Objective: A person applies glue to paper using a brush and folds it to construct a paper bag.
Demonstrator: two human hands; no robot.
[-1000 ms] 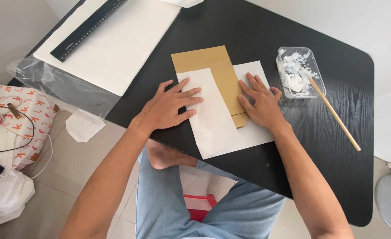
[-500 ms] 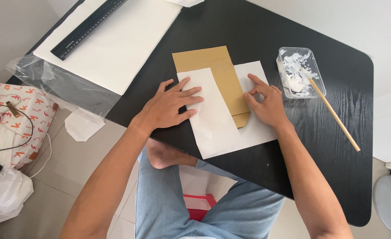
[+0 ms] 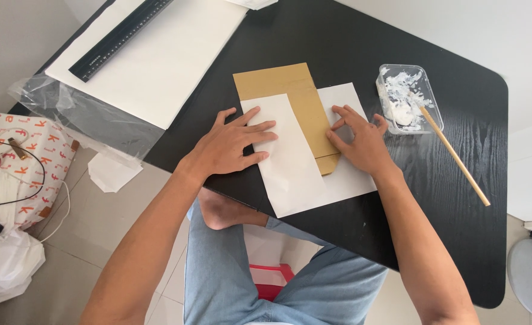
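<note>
From the head camera, looking down, the left hand (image 3: 233, 144) lies flat with its fingers (image 3: 260, 126) spread wide and released, palm down on the folded left flap of a white paper sheet (image 3: 290, 174), grasping nothing, only pressing. The sheet lies on the black table (image 3: 350, 48) near its front edge, wrapped partly over a brown cardboard piece (image 3: 290, 84) whose upper part and a strip down the middle show between the two white flaps. The right hand (image 3: 362, 144) rests on the right flap, its fingers (image 3: 341, 114) bent and close together, the tips touching the paper just beside the cardboard's right edge; they pinch nothing that can be seen. To the right, near that hand, stands a clear plastic tub (image 3: 407, 96) smeared with white paste, and a wooden stick (image 3: 455, 156) leans out of it across the table. At the far left lie a large white sheet (image 3: 157, 60) and a black ruler (image 3: 118, 39).
</note>
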